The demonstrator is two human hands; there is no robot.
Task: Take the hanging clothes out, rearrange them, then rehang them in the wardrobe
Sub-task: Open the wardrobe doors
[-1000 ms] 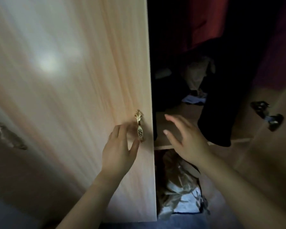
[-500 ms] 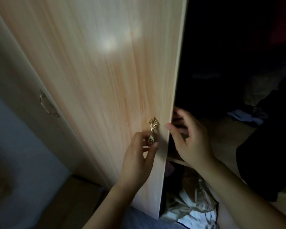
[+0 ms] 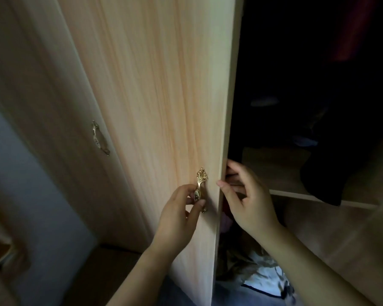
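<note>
**Dim corner, wardrobe door held in both hands**

A grey-blue wall [image 3: 31, 195] fills the lower left of my feed, and the pale wood wardrobe [image 3: 341, 235] takes up the rest, with its inside almost black.

I count two doors. The near door [image 3: 159, 107] is swung open toward me, and a second door [image 3: 53, 96] sits beyond it on the left. Each has one handle, so two in all: a gold handle [image 3: 201, 186] on the near door and a second handle [image 3: 100, 139] on the far one. One shelf [image 3: 296, 195] crosses the opening.

Both hands are in view, close together but not touching. The left hand [image 3: 177, 219] pinches the gold handle between thumb and curled fingers. The right hand [image 3: 250, 206] wraps the near door's free edge, with its thumb on the front and its fingers curled behind.

As for the clothes, one dark garment [image 3: 327, 180] hangs down past the shelf front on the right. A reddish cloth [image 3: 349, 40] shows faintly at top right. How many more pieces hang in there I cannot tell, and no hangers or rail can be made out in the dark. Some crumpled pale fabric [image 3: 263, 272] lies low in the wardrobe, partly hidden by my right forearm.
</note>
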